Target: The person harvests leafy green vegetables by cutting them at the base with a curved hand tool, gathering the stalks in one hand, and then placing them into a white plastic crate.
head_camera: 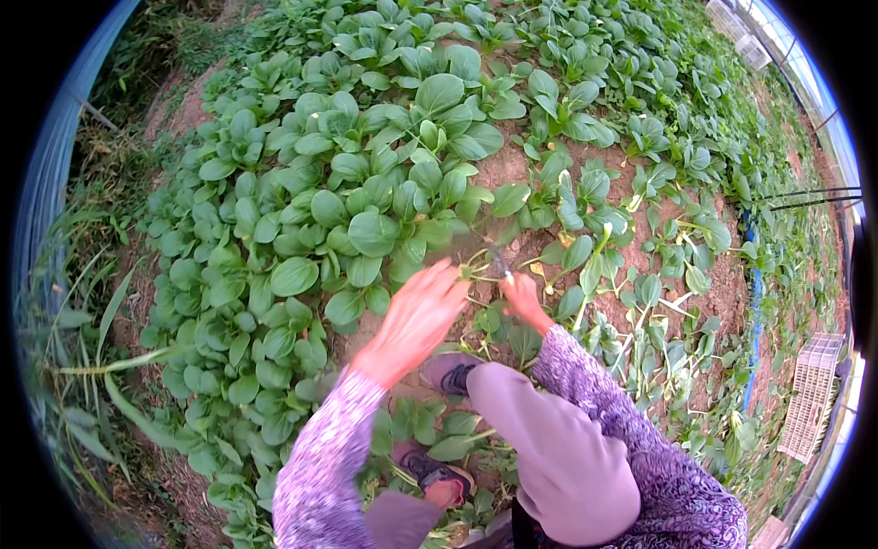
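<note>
My left hand (431, 309) reaches over the bed from the lower left, blurred by motion, its fingertips at the base of a leafy green plant (466, 272) whose pale stems spread from one point. Just right of it, my right hand (525, 295) is closed on a small knife (503, 263), whose blurred blade points up and away among the stems. Broad-leaved greens like bok choy (374, 233) stand densely beyond and left of my left hand. Whether my left fingers pinch the plant is not clear.
Loose leaves and stems (645, 336) lie on brown soil at the right, beside a blue hose or strip (754, 309). A plastic crate (811, 398) stands at the far right, with pale crates (752, 51) at the upper right. My shoes (449, 372) are between plants. Blue sheeting (51, 158) edges the left.
</note>
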Tool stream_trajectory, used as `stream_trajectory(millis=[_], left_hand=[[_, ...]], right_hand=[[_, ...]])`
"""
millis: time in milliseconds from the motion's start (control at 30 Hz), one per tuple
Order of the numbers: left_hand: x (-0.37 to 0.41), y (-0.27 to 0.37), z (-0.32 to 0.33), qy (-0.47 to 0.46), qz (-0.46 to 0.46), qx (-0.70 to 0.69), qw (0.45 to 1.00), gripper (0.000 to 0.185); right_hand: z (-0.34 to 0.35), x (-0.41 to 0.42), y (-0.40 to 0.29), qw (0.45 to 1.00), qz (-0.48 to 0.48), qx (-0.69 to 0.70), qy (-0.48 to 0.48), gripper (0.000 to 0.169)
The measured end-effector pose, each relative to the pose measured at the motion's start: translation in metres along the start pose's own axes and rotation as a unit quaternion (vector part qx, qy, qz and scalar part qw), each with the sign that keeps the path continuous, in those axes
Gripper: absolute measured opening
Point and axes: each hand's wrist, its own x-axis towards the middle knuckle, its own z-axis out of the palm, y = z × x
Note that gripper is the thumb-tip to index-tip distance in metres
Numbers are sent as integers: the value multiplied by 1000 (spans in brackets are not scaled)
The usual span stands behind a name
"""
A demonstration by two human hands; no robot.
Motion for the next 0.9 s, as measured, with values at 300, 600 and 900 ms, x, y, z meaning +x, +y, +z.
stream_trajectory(millis=[300,600,900], left_hand=[[88,-133,104,1,-37,183,983,39],[65,-165,100,-14,-75,191,979,19],[70,-156,97,-59,-109,180,976,9]], right_hand=[[-4,41,-43,994,79,72,-12,30],[42,88,-10,998,24,26,-52,28],[43,111,-31,992,59,71,-83,24]])
